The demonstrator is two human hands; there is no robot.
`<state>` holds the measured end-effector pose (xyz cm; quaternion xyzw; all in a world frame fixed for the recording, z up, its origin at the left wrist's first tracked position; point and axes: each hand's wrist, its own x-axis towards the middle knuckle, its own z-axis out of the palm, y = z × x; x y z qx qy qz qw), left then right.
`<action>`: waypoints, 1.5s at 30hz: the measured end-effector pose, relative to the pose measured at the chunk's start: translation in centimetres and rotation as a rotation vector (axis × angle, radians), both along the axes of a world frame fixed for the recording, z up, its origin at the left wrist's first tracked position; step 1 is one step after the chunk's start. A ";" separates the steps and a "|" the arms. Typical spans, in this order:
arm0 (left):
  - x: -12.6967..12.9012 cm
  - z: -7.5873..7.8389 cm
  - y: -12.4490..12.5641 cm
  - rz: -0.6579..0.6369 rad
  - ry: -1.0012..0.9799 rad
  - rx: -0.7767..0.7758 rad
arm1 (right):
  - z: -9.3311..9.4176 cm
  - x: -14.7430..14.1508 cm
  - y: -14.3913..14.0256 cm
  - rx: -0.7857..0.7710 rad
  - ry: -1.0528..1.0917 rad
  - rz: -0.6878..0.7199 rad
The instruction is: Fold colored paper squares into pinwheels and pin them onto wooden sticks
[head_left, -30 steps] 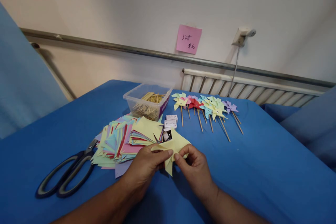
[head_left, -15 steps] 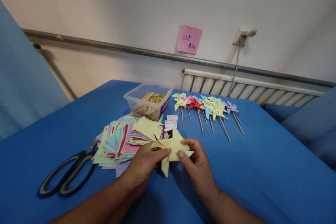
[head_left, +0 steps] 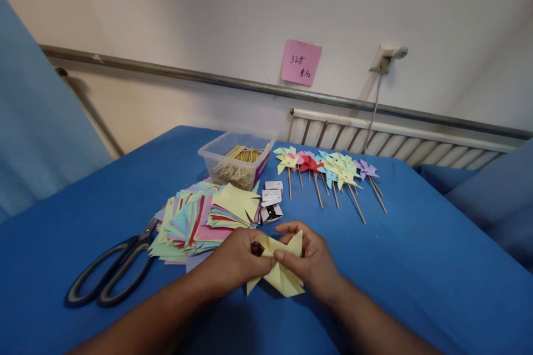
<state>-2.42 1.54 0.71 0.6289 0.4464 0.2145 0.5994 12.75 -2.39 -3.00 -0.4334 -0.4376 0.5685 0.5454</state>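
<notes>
Both hands hold one cut yellow paper square (head_left: 283, 274) just above the blue cloth, near the front middle. My left hand (head_left: 237, 260) pinches its centre from the left with thumb and fingers. My right hand (head_left: 310, 258) grips it from the right, with a folded yellow corner sticking up between the fingers. Part of the sheet hangs below the hands toward me. Just beyond my left hand lies a fanned pile of coloured paper squares (head_left: 204, 216).
Large black-handled scissors (head_left: 108, 272) lie at the left. Small white boxes (head_left: 271, 199) sit behind the hands, one of them open. A clear plastic tub of wooden sticks (head_left: 237, 166) stands further back, next to a row of finished paper pinwheels on sticks (head_left: 328, 172).
The yellow sheet and both hands have come toward me and lower, uncovering the small open box. The paper's corners are folded in more, and my right hand now wraps further over the sheet.
</notes>
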 end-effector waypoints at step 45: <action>0.6 0.6 -0.8 0.418 -0.607 -0.379 | -0.1 -0.5 -1.5 0.418 -0.375 -0.125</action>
